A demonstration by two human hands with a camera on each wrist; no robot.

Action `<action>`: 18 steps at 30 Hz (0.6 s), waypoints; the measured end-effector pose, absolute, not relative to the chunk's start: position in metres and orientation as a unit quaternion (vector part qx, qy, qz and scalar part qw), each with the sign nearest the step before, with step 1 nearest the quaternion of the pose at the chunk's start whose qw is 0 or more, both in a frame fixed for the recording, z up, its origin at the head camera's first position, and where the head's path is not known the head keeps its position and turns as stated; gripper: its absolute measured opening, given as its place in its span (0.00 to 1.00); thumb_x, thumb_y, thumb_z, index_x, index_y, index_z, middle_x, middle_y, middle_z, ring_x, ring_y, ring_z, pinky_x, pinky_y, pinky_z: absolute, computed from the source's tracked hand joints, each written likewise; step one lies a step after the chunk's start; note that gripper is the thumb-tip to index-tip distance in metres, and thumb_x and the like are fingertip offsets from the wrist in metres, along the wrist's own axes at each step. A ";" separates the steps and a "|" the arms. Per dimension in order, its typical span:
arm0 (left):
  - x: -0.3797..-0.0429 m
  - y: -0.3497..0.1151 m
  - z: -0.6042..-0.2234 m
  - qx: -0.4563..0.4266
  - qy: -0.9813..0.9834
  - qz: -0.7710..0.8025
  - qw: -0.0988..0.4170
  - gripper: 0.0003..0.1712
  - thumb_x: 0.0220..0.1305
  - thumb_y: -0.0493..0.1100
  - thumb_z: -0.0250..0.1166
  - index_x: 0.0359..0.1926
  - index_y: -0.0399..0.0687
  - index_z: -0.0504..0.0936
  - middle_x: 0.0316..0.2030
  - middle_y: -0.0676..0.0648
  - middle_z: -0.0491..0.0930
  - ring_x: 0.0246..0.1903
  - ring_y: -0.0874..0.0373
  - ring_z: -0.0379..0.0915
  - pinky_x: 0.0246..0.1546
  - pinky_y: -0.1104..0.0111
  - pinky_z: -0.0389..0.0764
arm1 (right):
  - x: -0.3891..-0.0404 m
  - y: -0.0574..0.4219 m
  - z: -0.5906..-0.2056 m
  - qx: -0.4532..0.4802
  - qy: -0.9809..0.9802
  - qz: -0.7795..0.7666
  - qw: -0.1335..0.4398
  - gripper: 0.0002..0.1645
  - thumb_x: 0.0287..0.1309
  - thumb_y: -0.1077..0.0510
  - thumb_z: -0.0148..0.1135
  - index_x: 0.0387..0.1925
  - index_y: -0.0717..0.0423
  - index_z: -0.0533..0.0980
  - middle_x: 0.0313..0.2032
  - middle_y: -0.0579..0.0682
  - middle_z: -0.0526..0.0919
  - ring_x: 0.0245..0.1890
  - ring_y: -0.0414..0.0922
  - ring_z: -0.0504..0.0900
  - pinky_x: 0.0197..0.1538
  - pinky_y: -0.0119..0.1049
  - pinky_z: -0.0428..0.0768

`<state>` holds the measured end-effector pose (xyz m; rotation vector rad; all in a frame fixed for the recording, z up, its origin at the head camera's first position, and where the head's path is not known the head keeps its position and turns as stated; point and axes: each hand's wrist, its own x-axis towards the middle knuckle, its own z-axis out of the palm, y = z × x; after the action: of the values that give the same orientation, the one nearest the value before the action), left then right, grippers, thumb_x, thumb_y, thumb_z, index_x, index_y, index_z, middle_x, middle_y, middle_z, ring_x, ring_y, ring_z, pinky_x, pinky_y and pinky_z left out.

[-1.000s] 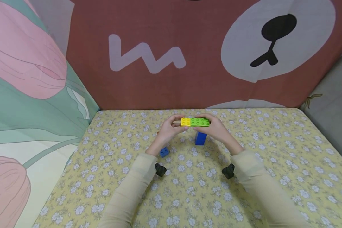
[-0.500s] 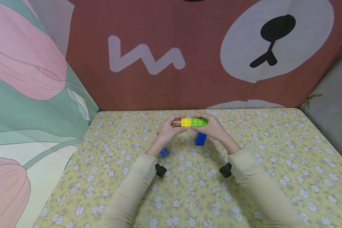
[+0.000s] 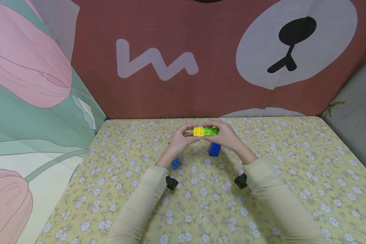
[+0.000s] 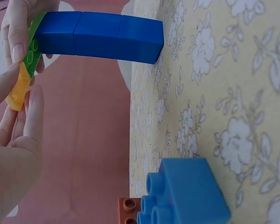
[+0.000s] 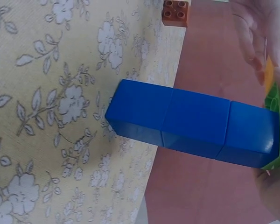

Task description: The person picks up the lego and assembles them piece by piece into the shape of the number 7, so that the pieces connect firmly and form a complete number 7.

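Note:
A yellow toy building brick [image 3: 198, 131] sits end to end with a longer green toy building brick [image 3: 210, 131]. My left hand [image 3: 180, 139] pinches the yellow one between thumb and fingers. From the other side my right hand [image 3: 227, 136] grips the green brick and covers its right end. Beneath the green brick stands an upright stack of three dark blue bricks [image 5: 196, 123], touching it at the top and resting on the table. In the left wrist view, the yellow brick [image 4: 19, 88] juts out past the stack at a slight tilt.
A lighter blue brick [image 3: 176, 163] lies on the flowered tablecloth [image 3: 201, 206] beside my left wrist. Beyond it is a brown brick [image 5: 176, 15], mostly hidden by my left hand in the head view. A printed cloth wall [image 3: 158, 98] closes off the table's back.
My right hand has slid left along the green brick, so less of that brick shows. The left hand and the yellow brick have stayed nearly in place.

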<state>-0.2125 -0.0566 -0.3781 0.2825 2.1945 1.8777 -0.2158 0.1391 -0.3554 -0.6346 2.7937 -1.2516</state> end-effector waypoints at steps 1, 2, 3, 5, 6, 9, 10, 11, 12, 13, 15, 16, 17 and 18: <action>-0.213 -0.057 -0.378 0.096 0.750 0.643 0.121 0.29 0.62 0.42 0.66 0.64 0.54 0.70 0.63 0.46 0.68 0.60 0.49 0.71 0.57 0.57 0.78 | -0.216 0.139 -0.354 -0.204 0.895 -0.397 0.009 0.29 0.54 0.56 0.69 0.58 0.56 0.75 0.58 0.58 0.75 0.54 0.55 0.76 0.52 0.50 0.79; -0.213 -0.057 -0.378 0.095 0.749 0.644 0.123 0.29 0.62 0.42 0.66 0.64 0.54 0.70 0.63 0.46 0.68 0.60 0.49 0.71 0.57 0.57 0.77 | -0.216 0.138 -0.353 -0.205 0.896 -0.395 0.010 0.29 0.54 0.56 0.69 0.58 0.57 0.75 0.58 0.58 0.75 0.55 0.55 0.75 0.53 0.51 0.79; -0.213 -0.057 -0.377 0.094 0.748 0.645 0.125 0.29 0.63 0.42 0.65 0.64 0.54 0.70 0.62 0.46 0.68 0.60 0.49 0.71 0.57 0.57 0.77 | -0.216 0.138 -0.352 -0.207 0.897 -0.391 0.010 0.29 0.54 0.56 0.69 0.58 0.57 0.75 0.58 0.58 0.76 0.56 0.55 0.75 0.54 0.51 0.79; -0.213 -0.057 -0.377 0.092 0.745 0.648 0.127 0.29 0.63 0.41 0.65 0.64 0.54 0.70 0.63 0.46 0.69 0.59 0.49 0.72 0.57 0.58 0.78 | -0.217 0.138 -0.351 -0.213 0.897 -0.387 0.009 0.28 0.54 0.56 0.69 0.58 0.57 0.75 0.57 0.57 0.77 0.56 0.54 0.75 0.55 0.52 0.78; -0.213 -0.057 -0.378 0.092 0.744 0.650 0.128 0.29 0.63 0.40 0.65 0.64 0.54 0.70 0.63 0.47 0.69 0.59 0.50 0.73 0.57 0.58 0.78 | -0.217 0.138 -0.350 -0.216 0.897 -0.386 0.009 0.28 0.54 0.57 0.69 0.57 0.57 0.75 0.56 0.57 0.77 0.55 0.54 0.75 0.55 0.51 0.78; -0.214 -0.057 -0.378 0.091 0.741 0.653 0.128 0.28 0.63 0.39 0.65 0.63 0.54 0.71 0.64 0.48 0.68 0.58 0.50 0.74 0.57 0.58 0.78 | -0.218 0.137 -0.349 -0.226 0.894 -0.387 0.009 0.27 0.55 0.58 0.69 0.57 0.58 0.75 0.54 0.58 0.79 0.53 0.53 0.76 0.53 0.50 0.79; -0.214 -0.056 -0.378 0.091 0.740 0.654 0.127 0.28 0.63 0.39 0.65 0.63 0.54 0.71 0.64 0.48 0.67 0.57 0.50 0.75 0.58 0.57 0.78 | -0.219 0.137 -0.348 -0.229 0.892 -0.390 0.010 0.27 0.55 0.58 0.69 0.57 0.59 0.75 0.54 0.58 0.79 0.53 0.53 0.76 0.53 0.49 0.79; -0.214 -0.056 -0.378 0.091 0.740 0.654 0.126 0.28 0.63 0.39 0.65 0.63 0.54 0.71 0.65 0.48 0.67 0.57 0.50 0.75 0.58 0.56 0.77 | -0.219 0.137 -0.348 -0.231 0.891 -0.392 0.011 0.27 0.55 0.59 0.68 0.57 0.59 0.75 0.53 0.58 0.79 0.52 0.53 0.77 0.52 0.49 0.79; -0.214 -0.056 -0.378 0.090 0.739 0.656 0.125 0.28 0.63 0.39 0.65 0.63 0.54 0.72 0.65 0.48 0.67 0.57 0.50 0.75 0.59 0.55 0.77 | -0.219 0.137 -0.348 -0.232 0.890 -0.393 0.012 0.27 0.55 0.59 0.68 0.57 0.59 0.75 0.53 0.58 0.79 0.52 0.53 0.77 0.52 0.49 0.80; -0.214 -0.056 -0.378 0.089 0.738 0.657 0.125 0.28 0.63 0.39 0.65 0.63 0.54 0.72 0.65 0.48 0.67 0.57 0.50 0.75 0.59 0.54 0.76 | -0.220 0.137 -0.348 -0.232 0.889 -0.394 0.014 0.27 0.55 0.59 0.68 0.57 0.59 0.75 0.53 0.58 0.79 0.52 0.53 0.77 0.52 0.49 0.80; -0.214 -0.057 -0.378 0.087 0.737 0.658 0.124 0.28 0.63 0.39 0.65 0.63 0.54 0.72 0.65 0.48 0.67 0.57 0.49 0.75 0.60 0.52 0.75 | -0.220 0.136 -0.347 -0.231 0.888 -0.396 0.017 0.27 0.55 0.60 0.68 0.57 0.59 0.75 0.53 0.58 0.79 0.52 0.53 0.77 0.52 0.49 0.80; -0.214 -0.057 -0.378 0.087 0.736 0.660 0.124 0.28 0.63 0.39 0.65 0.63 0.54 0.72 0.65 0.47 0.67 0.58 0.49 0.74 0.60 0.51 0.74 | -0.220 0.136 -0.347 -0.231 0.888 -0.398 0.018 0.26 0.55 0.60 0.68 0.57 0.59 0.75 0.53 0.58 0.79 0.51 0.53 0.78 0.52 0.48 0.80; -0.215 -0.057 -0.378 0.086 0.735 0.661 0.125 0.28 0.63 0.39 0.65 0.63 0.54 0.72 0.65 0.48 0.67 0.57 0.49 0.75 0.60 0.50 0.74 | -0.221 0.135 -0.347 -0.230 0.888 -0.398 0.019 0.26 0.55 0.60 0.68 0.56 0.59 0.75 0.53 0.58 0.79 0.51 0.53 0.78 0.52 0.48 0.80; -0.215 -0.057 -0.378 0.086 0.734 0.662 0.126 0.28 0.63 0.39 0.65 0.63 0.54 0.72 0.65 0.48 0.67 0.57 0.49 0.75 0.61 0.50 0.74 | -0.221 0.135 -0.347 -0.229 0.888 -0.398 0.020 0.26 0.55 0.60 0.68 0.56 0.59 0.75 0.53 0.58 0.79 0.51 0.53 0.78 0.52 0.48 0.80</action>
<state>-0.2148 -0.0572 -0.3784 0.2493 2.1367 1.9284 -0.2210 0.1350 -0.3473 -0.7109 2.7543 -1.2351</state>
